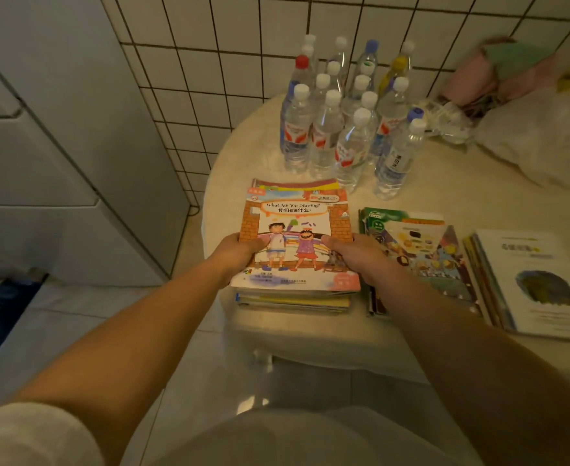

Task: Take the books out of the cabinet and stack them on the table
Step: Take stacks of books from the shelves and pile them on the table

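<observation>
A stack of thin picture books [297,243] lies at the left front of the cream table [445,196], its top cover showing two cartoon children. My left hand [239,253] grips the stack's left edge, thumb on the cover. My right hand [357,253] grips its right edge, thumb on the cover too. A second pile of books [421,250] lies just right of it, partly under my right forearm. A third pile with a white cover [532,280] sits at the far right.
Several water bottles [347,122] stand behind the books near the tiled wall. A white plastic bag [539,142] and pink and green cloth [498,68] lie at the back right. White cabinet panels [41,146] stand at left.
</observation>
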